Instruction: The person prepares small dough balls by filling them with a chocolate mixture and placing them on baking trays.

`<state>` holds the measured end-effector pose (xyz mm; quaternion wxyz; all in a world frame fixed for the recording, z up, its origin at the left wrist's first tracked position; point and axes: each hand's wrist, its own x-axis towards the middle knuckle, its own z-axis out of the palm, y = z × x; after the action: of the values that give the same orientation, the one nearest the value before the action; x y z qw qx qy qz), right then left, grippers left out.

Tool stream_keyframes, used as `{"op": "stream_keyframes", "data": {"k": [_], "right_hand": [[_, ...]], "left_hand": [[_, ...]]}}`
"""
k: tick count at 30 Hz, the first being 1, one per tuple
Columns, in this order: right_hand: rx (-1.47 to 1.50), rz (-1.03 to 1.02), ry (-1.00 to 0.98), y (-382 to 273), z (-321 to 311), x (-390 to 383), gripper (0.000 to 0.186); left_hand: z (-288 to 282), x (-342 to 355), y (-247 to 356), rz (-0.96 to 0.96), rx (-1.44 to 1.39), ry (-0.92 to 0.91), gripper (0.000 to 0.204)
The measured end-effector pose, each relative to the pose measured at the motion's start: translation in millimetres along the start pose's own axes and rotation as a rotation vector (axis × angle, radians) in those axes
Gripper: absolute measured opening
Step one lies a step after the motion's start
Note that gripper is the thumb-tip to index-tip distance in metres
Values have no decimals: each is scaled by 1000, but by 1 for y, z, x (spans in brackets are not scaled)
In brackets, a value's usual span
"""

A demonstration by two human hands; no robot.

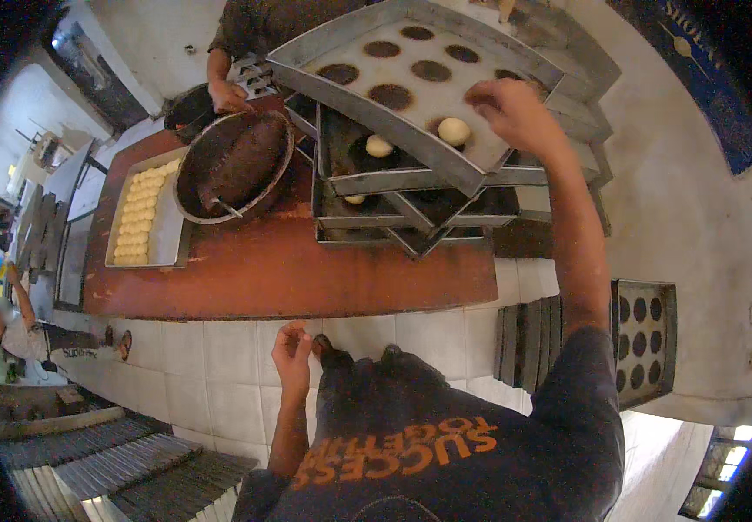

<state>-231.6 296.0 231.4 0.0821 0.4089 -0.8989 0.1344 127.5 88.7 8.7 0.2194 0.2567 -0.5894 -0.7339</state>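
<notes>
Right hand: my right hand [515, 111] is stretched out over the top metal tray [367, 87], fingers curled loosely down with the tips on the tray floor near its right edge; it grips nothing that I can see.
Dough ball: a pale round dough ball [454, 130] sits on the tray floor just to the left of those fingertips and a little nearer to me, close beside them but apart.
Nearer hand: the right one by far; my left hand [293, 352] hangs low by my chest, well apart from the tray.
Left hand: fingers bunched toward the thumb, as if pinching something small; whether it holds anything I cannot tell.
Tray: tilted, resting askew on a stack of similar trays [411, 209] at the right end of the reddish counter [289, 270]; dark round marks dot its floor in rows, most of them bare.
Long axis: the tray runs from the near right corner up to the far left, so the open spots lie away to the left of my hand.
Below: a second dough ball [379, 146] shows in the tray underneath, past the top tray's near edge.
Further out: a round dark pan [235, 165] sits at the middle of the counter, another person's hand [226, 97] on its far rim; a flat tray of pale dough pieces [137, 217] lies at the left end.
</notes>
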Motion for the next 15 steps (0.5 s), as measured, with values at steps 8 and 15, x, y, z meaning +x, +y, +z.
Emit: {"op": "stream_keyframes", "data": {"k": [8,15], "right_hand": [[49,50,85,-34,5,2,20],[816,57,284,-188,40,-15,15]], "left_hand": [[-86,72,3,94,149,137,17],[-242,266,23,266,331,265,19]]}}
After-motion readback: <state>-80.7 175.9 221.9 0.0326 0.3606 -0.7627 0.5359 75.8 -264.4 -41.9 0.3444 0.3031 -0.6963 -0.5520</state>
